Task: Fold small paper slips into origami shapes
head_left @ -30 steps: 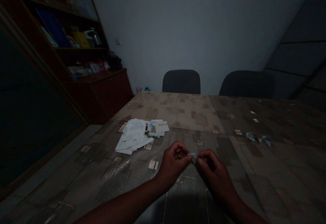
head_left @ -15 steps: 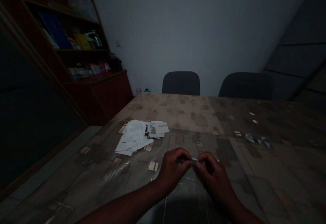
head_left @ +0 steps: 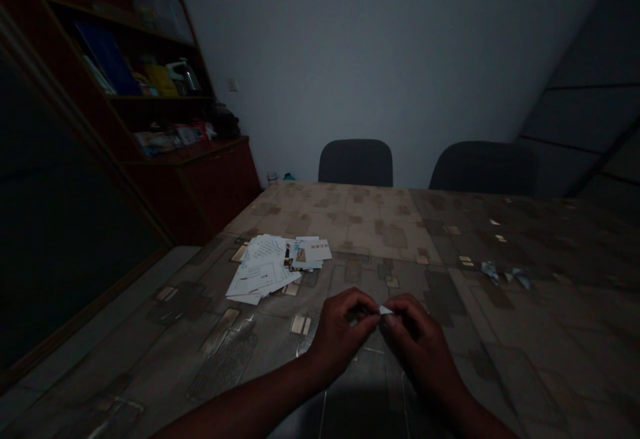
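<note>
Near the front of the patterned table, my left hand (head_left: 340, 329) and my right hand (head_left: 423, 339) meet fingertip to fingertip. Both pinch a small white folded piece of paper (head_left: 385, 310) between thumbs and forefingers; only its pointed top shows and the rest is hidden by the fingers. Beyond my left hand lies a spread pile of white printed sheets and cards (head_left: 263, 269). Several small crumpled or folded paper pieces (head_left: 520, 278) rest farther off to the right.
The table (head_left: 350, 212) has a patterned cover. Two dark chairs (head_left: 356, 162) stand at its far edge. On the left is a red-brown shelf cabinet (head_left: 220, 179) holding various items. The room is dim.
The small paper between my fingertips has turned a little and now shows a pointed, brighter white face. My hands have barely shifted.
</note>
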Demonstrator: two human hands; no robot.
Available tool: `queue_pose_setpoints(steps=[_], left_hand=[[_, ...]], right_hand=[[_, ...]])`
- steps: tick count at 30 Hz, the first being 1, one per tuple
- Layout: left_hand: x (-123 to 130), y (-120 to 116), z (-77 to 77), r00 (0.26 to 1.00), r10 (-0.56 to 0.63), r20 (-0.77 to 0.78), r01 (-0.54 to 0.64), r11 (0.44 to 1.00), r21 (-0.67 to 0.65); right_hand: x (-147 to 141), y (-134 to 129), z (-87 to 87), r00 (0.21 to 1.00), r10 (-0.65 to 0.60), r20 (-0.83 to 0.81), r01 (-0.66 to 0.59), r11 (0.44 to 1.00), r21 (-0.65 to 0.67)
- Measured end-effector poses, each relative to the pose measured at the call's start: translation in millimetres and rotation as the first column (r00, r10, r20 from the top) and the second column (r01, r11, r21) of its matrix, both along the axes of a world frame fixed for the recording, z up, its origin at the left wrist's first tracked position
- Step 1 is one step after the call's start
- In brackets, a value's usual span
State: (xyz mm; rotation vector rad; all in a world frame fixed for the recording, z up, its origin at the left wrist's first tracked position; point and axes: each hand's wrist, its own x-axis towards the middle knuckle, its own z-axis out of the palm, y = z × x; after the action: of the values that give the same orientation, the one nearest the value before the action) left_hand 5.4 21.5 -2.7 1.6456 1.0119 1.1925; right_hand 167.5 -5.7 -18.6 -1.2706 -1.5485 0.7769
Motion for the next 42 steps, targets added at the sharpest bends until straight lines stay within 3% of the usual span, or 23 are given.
queue_pose_setpoints(steps=[6,12,20,32,42], left_hand=[[2,-3,1.2,1.000,0.002,0.005,-0.001,1.000,-0.021],[6,0,-2.7,0.963,-0.048,0.265,0.122,0.955,-0.272],[9,5,-9.3,0.885,-0.062,0.462,0.269,0.877,-0.397],[8,5,-10.5,0.869,-0.045,0.493,0.288,0.856,-0.430],[14,3,-13.1,0.938,-0.031,0.344,0.190,0.878,-0.439]], right_hand=[[-1,0,-0.8,0.998,0.001,-0.058,-0.001,1.000,-0.009],[0,0,-1.0,0.986,-0.085,-0.143,0.066,0.989,-0.133],[-1,1,4.5,0.974,-0.101,-0.201,0.071,0.986,-0.150],[-3,1,6.4,0.976,-0.083,-0.200,0.049,0.984,-0.169],[-1,0,-3.6,0.988,-0.083,-0.132,0.060,0.984,-0.170]])
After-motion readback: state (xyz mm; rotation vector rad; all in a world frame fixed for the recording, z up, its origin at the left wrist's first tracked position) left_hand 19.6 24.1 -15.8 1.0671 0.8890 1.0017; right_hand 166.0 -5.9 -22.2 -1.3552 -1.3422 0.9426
